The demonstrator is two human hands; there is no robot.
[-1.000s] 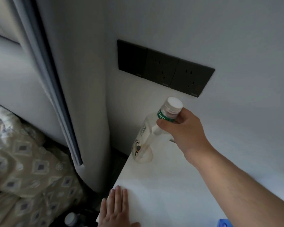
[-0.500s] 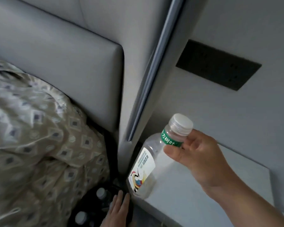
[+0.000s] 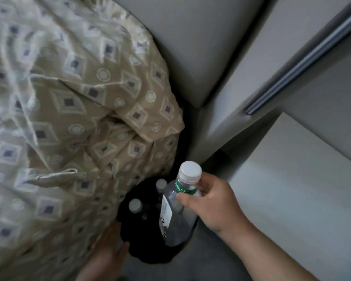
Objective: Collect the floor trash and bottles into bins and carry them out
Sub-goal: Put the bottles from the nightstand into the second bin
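Your right hand point(image 3: 213, 203) has its fingers pinched round the clear bottle point(image 3: 176, 218) at the neck, right over the black bin point(image 3: 150, 254). Your left hand point(image 3: 107, 252) is blurry, fingers looking straight, against the bin's edge.

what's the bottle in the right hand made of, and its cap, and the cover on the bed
Bottle: thin clear plastic with a glossy look; the dark behind shows through its wall. Its label looks like printed paper or film.
Cap: opaque white plastic, matte.
Bed cover: woven fabric with a slight sheen, perhaps satin-like; it folds in soft creases and carries a diamond pattern.
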